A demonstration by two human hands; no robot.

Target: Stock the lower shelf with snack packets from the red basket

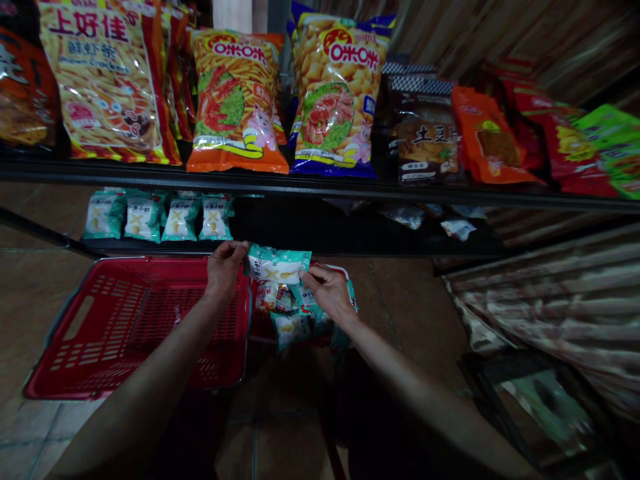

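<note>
Between my two hands a small teal and white snack bag [278, 265] is stretched sideways. My left hand [225, 268] pinches its left end, and my right hand [327, 288] pinches its right end. Just below it stands a red basket [265, 329] filled with more teal bags [291, 327] and some red and white snack packs [265, 295]. On the lower shelf [300, 227], at the left, several matching teal bags [181, 219] stand upright in a row.
A red shopping basket [75, 373] sits on the tiled floor at the left. Large bags of crackers [237, 100] line the upper shelf [240, 181]. Silvery packs [407, 215] lie on the lower shelf's right. A dark-framed object [545, 407] rests at lower right, beside corrugated sheeting [560, 287].
</note>
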